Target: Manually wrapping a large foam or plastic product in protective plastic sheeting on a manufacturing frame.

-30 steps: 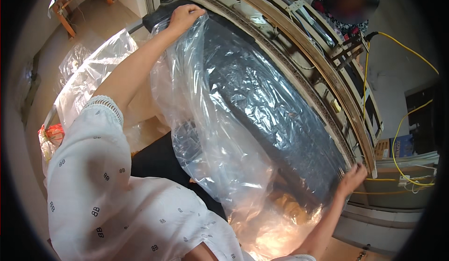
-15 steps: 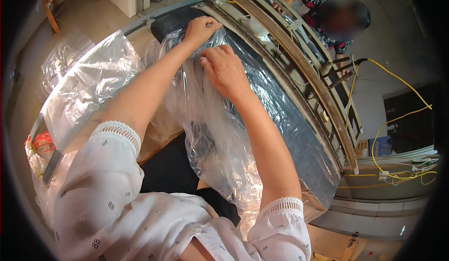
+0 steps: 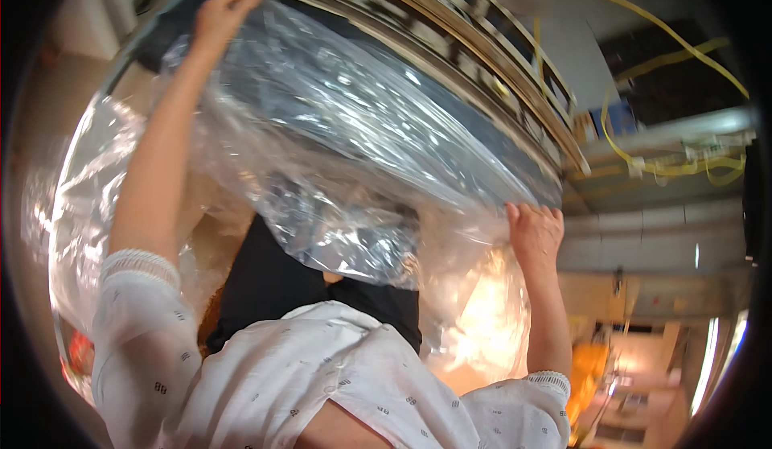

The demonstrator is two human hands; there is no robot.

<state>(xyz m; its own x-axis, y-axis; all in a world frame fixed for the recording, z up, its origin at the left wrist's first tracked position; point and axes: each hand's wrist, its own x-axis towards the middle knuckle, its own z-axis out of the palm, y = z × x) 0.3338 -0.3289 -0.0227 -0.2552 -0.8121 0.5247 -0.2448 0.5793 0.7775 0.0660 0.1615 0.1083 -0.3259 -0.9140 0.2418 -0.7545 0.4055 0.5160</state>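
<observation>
Here, in the head view, we have both arms stretched up and wide apart along a large clear plastic bag (image 3: 362, 151) that is pulled over a long dark, rounded object (image 3: 322, 87). Our left hand (image 3: 221, 14) is closed on the bag's far upper end, fingers curled over film and edge together. Our right hand (image 3: 535, 232) grips the lower end, fingers hooked over the rim where the film bunches.

We judge the film to be light, soft and slippery; it crinkles, shines and sags in a loose pouch (image 3: 346, 240) below the middle. It likely tears if dragged over a hard corner, so the gathered ends, where we hold it, seem the safest places to take hold. The dark object underneath looks stiff and fairly bulky, though we cannot tell its weight.

Just behind the bag runs a slatted wooden frame (image 3: 474, 63), close enough to snag the film. Yellow cables (image 3: 643, 155) hang beyond it, well clear. More loose plastic sheeting (image 3: 88, 183) lies at our left, beside our white patterned sleeve (image 3: 137, 344).
</observation>
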